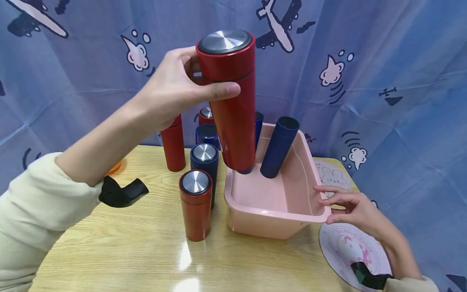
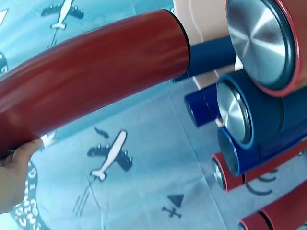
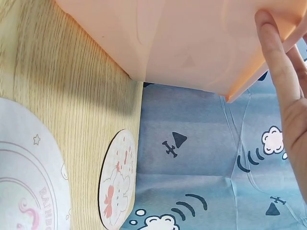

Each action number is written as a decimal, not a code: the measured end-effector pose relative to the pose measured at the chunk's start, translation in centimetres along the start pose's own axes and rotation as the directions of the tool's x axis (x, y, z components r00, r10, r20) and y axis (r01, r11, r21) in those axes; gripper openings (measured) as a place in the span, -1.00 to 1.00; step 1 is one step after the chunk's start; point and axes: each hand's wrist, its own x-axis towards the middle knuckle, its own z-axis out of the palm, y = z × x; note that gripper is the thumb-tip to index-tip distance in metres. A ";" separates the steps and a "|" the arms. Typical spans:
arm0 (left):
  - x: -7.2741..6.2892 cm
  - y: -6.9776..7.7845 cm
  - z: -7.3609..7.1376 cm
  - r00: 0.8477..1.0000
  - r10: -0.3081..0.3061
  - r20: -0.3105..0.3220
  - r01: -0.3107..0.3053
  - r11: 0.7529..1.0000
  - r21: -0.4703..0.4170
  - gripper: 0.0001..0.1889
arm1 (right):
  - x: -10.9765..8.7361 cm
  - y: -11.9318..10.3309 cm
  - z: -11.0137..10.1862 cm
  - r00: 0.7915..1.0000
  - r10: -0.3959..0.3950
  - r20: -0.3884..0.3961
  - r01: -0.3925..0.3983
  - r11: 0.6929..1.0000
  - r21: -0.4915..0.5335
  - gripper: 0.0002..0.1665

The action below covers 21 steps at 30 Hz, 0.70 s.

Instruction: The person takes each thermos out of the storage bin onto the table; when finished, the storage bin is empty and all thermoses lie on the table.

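Blue plane-printed curtain (image 1: 87, 93) hung behind, wood-grain desk (image 1: 109, 251) marked by glare, pink basin (image 1: 255, 225) pinched at the rim by right fingers (image 1: 341, 197), round mats (image 1: 354, 249) laid alongside, red flask (image 1: 235, 121) held up above the desk by left fingers (image 1: 222, 90)

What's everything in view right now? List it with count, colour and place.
Held red bottle: 1, red, raised in left hand
Standing red bottles: 3, red, on table left of bin
Standing blue bottles: 2, blue, among the standing reds
Binned blue bottles: 2, blue, tilted inside bin
Bin: 1, pink, on table
Round mats: 2, pale, right of bin
Orange item: 1, orange, table's left, mostly hidden
Table: 1, light wood, underneath
Curtain: blue, printed, behind
Wrist mounts: 2, black, on wrists
Sleeves: 2, cream, on arms
Left hand: 1, bare, on held bottle
Right hand: 1, bare, on bin's right rim
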 end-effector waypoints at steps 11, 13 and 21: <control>0.1 0.0 -3.6 0.998 0.031 -0.058 -0.037 0.994 -0.107 -0.52 | -0.1 0.3 0.1 1.000 -0.004 0.000 0.004 1.000 -0.019 -0.55; 0.4 -0.4 -4.7 0.998 0.043 -0.054 -0.051 0.988 -0.144 -0.54 | -0.1 0.3 0.2 1.000 -0.015 -0.003 0.015 1.000 -0.009 -0.53; 0.3 -1.8 -8.4 0.997 0.042 -0.059 -0.050 0.987 -0.152 -0.52 | 0.1 0.5 0.1 0.997 -0.078 0.019 0.077 0.997 0.028 -0.52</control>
